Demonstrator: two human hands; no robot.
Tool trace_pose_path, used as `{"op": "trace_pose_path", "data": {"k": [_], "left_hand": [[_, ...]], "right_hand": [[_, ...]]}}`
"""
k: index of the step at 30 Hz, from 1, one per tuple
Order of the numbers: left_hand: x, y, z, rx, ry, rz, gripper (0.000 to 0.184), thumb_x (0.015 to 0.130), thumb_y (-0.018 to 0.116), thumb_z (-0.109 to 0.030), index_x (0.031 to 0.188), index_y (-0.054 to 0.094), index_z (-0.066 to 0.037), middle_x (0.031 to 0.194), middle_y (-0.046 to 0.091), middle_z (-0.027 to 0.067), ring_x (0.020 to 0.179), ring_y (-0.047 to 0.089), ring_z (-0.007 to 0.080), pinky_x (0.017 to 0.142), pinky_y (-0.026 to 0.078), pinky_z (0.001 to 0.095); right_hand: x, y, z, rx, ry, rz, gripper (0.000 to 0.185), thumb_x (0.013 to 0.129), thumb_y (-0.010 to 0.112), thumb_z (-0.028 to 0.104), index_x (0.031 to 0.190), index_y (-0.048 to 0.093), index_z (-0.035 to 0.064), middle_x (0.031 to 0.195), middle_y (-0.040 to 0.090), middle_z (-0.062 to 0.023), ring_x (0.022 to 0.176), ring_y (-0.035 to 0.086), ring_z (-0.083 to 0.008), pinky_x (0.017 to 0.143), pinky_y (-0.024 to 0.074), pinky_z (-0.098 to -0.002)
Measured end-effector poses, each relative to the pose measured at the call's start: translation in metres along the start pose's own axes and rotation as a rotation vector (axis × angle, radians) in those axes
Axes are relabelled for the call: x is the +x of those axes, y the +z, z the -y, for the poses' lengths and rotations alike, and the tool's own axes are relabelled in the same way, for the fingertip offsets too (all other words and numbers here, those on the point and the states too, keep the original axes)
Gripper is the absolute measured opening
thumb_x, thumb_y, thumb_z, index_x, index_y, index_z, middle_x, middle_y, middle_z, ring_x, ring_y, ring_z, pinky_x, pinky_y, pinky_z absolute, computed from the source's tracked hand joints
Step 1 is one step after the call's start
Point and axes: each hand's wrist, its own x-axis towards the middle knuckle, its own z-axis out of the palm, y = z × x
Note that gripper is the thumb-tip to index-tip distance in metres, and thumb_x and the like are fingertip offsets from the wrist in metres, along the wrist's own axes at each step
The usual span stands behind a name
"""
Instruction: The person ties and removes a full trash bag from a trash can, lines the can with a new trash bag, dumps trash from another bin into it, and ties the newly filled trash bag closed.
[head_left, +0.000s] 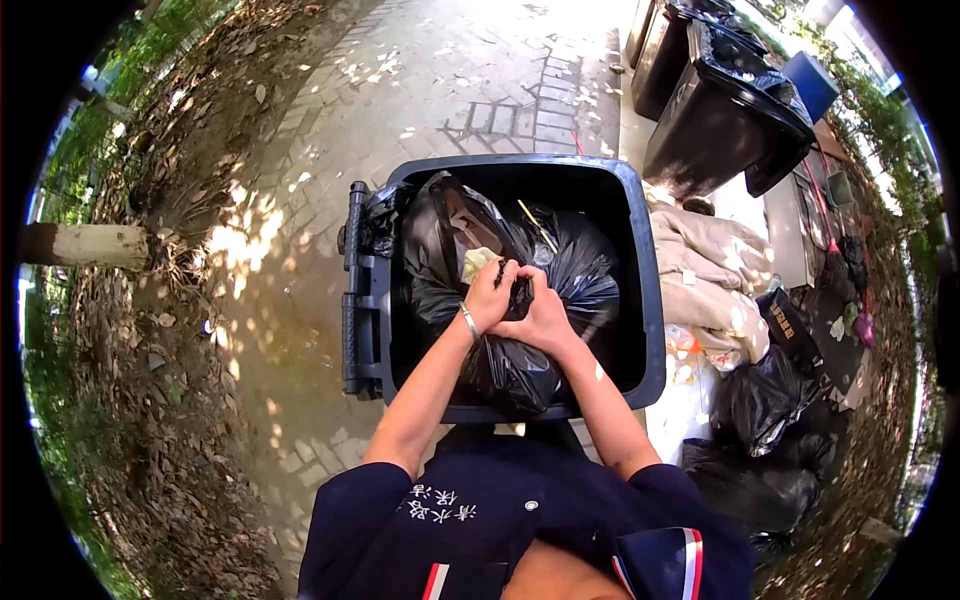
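Note:
A dark wheeled bin [648, 300] stands before me, lidless side up and filled with black plastic garbage bags. My left hand [488, 297], with a bracelet at the wrist, is closed on the gathered black plastic of a garbage bag [515, 372]. Pressed close beside it, my right hand [541, 315] pinches the same bunched plastic. Behind my hands lies an open-mouthed black bag [432, 245] with brown and pale yellowish waste showing inside. Another full black bag [582, 262] fills the right side, a thin yellowish stick [538, 226] on it.
More dark bins [715, 115] line the right side, near a blue container [811, 86]. Beige fabric [705, 265] and filled black bags [755, 490] lie right of the bin. Paving [420, 90] runs ahead; leaf-covered soil [165, 400] and a pale trunk [95, 246] are left.

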Motion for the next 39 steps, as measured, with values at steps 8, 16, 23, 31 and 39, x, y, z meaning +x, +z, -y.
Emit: {"op": "trace_pose_path", "data": {"k": [8,16,23,31,39], "left_hand": [[-0.006,-0.003,0.011,0.082,0.159,-0.117,0.022,0.085,0.041,-0.018,0.084,0.054,0.000,0.070,0.052,0.0068,0.063,0.048,0.0153,0.060,0.039,0.0266],[-0.039,-0.006,-0.048,-0.082,0.021,-0.046,0.015,0.084,0.040,-0.012,0.086,0.050,0.000,0.076,0.048,0.0073,0.063,0.045,0.0136,0.062,0.038,0.0241],[-0.074,-0.016,-0.065,0.095,0.289,0.270,0.010,0.078,0.045,-0.005,0.087,0.045,0.000,0.100,0.046,0.0170,0.090,0.046,0.0319,0.079,0.037,0.0329],[-0.096,-0.095,-0.084,0.258,0.089,0.564,0.030,0.079,0.046,-0.011,0.109,0.043,-0.007,0.086,0.054,0.0166,0.074,0.054,0.0302,0.065,0.043,0.0321],[-0.134,-0.120,-0.057,0.551,-0.084,0.908,0.024,0.077,0.051,-0.026,0.091,0.055,-0.008,0.067,0.055,0.0146,0.061,0.053,0.0299,0.055,0.041,0.0350]], "right_hand": [[0.000,-0.047,0.004,-0.144,-0.286,-0.351,0.091,0.052,0.071,0.016,0.124,0.019,-0.0026,0.127,0.022,-0.0191,0.120,0.020,-0.0294,0.099,0.0158,-0.0336],[-0.105,-0.009,0.024,-0.171,-0.182,-0.077,0.122,0.044,0.074,0.047,0.122,0.000,-0.0102,0.127,0.007,-0.0296,0.120,0.009,-0.0408,0.098,0.0104,-0.0439],[-0.062,0.022,0.006,-0.424,-0.176,-0.338,0.059,0.059,0.062,0.018,0.110,0.037,0.0019,0.116,0.033,-0.0205,0.109,0.028,-0.0392,0.091,0.0223,-0.0439],[-0.127,-0.093,-0.070,0.071,0.076,-0.766,0.021,0.065,0.055,-0.001,0.084,0.050,0.0042,0.076,0.052,-0.0027,0.071,0.049,-0.0115,0.066,0.0406,-0.0242],[-0.155,-0.124,-0.062,0.300,0.262,-1.159,0.031,0.065,0.043,-0.010,0.094,0.043,0.0008,0.096,0.044,-0.0079,0.089,0.043,-0.0138,0.079,0.0344,-0.0240]]}}
